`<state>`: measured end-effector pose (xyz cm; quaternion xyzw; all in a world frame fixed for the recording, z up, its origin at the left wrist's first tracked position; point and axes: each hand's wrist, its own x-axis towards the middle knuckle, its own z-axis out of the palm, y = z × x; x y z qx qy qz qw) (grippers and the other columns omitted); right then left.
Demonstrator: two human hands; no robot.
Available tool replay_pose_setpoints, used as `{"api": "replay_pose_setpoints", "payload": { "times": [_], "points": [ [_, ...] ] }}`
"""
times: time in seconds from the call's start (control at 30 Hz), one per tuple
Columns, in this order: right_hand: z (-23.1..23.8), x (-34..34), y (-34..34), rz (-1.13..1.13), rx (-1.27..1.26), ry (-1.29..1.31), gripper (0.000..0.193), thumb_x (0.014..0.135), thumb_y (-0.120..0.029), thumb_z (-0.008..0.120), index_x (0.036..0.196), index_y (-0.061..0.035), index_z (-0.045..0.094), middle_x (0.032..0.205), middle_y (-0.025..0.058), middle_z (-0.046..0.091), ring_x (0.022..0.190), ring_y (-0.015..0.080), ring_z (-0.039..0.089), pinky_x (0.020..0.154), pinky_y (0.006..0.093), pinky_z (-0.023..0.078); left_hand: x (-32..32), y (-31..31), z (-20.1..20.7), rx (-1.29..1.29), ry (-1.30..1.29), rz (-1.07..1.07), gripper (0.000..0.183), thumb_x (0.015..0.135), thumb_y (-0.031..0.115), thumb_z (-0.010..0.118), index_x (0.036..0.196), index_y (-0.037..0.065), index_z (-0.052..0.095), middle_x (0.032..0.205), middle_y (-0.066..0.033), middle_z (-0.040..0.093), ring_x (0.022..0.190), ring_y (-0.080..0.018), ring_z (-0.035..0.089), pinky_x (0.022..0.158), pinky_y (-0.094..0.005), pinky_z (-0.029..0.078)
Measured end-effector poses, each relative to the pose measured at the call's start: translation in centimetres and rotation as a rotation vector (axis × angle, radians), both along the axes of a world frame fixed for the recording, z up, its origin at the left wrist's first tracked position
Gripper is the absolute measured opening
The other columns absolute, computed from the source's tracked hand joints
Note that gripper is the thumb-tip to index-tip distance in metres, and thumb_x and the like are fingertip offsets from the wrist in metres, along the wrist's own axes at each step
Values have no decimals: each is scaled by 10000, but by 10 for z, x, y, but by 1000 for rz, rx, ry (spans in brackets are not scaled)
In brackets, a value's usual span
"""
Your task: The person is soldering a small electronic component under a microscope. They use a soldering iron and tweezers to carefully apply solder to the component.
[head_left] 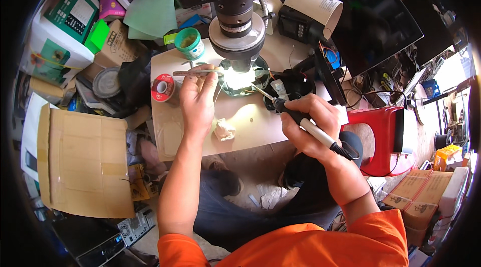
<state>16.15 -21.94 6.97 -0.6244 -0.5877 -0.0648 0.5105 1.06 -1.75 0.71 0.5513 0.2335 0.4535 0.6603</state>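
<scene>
My left hand (pixel 197 104) pinches a pair of slim metal tweezers (pixel 186 73), held nearly level with the tip toward the bright patch under the microscope (pixel 236 36). In my right hand (pixel 318 116) is a soldering iron (pixel 319 134) with a grey and black handle, gripped like a pen. Its thin tip slants up and left to the edge of the same patch. Glare hides the workpiece there; only the rim of a greenish, rounded holder (pixel 230 89) shows around it. I cannot tell whether either tip touches anything.
A red solder spool (pixel 163 88) and a green tub (pixel 189 43) stand left on the white table (pixel 170 139). Crumpled tissue (pixel 224 130) lies near its front edge. Loose wires and a black device (pixel 295 84) sit to the right. A red stool (pixel 373 126) and cardboard boxes flank me.
</scene>
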Motion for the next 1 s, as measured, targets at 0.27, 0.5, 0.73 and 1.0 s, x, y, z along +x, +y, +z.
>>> {"api": "replay_pose_setpoints", "payload": {
  "times": [0.27, 0.5, 0.73, 1.0],
  "points": [
    [2, 1, -2, -11, 10, -23, 218, 685, 17, 778, 870, 7, 664, 741, 119, 646, 592, 298, 627, 530, 371, 504, -10, -10, 16, -26, 90, -7, 198, 1032, 60, 621, 1226, 19, 626, 1093, -46, 688, 957, -89, 634, 869, -243, 511],
    [-1, -1, 2, 9, 41, -68, 210, 676, 6, 783, 859, -3, 679, 715, 106, 626, 590, 289, 615, 547, 368, 506, -9, 0, 12, 96, 19, -149, 173, 1018, 21, 629, 1189, -1, 628, 1052, -28, 687, 958, -82, 632, 870, -236, 494],
    [-6, 2, 0, 29, -3, -137, 236, 698, 27, 799, 902, 12, 681, 772, 114, 679, 610, 258, 636, 547, 352, 494, -11, 7, 11, 130, 77, -170, 182, 1015, 15, 629, 1196, 5, 627, 1043, -20, 679, 951, -79, 630, 870, -235, 493],
    [-5, 1, 2, 30, 11, -146, 234, 688, 34, 788, 895, 6, 683, 771, 103, 683, 604, 260, 643, 551, 355, 504, -13, 9, 10, 129, 109, -180, 179, 1016, 21, 630, 1194, 4, 627, 1042, -20, 682, 954, -82, 632, 874, -240, 494]
  ]
}}
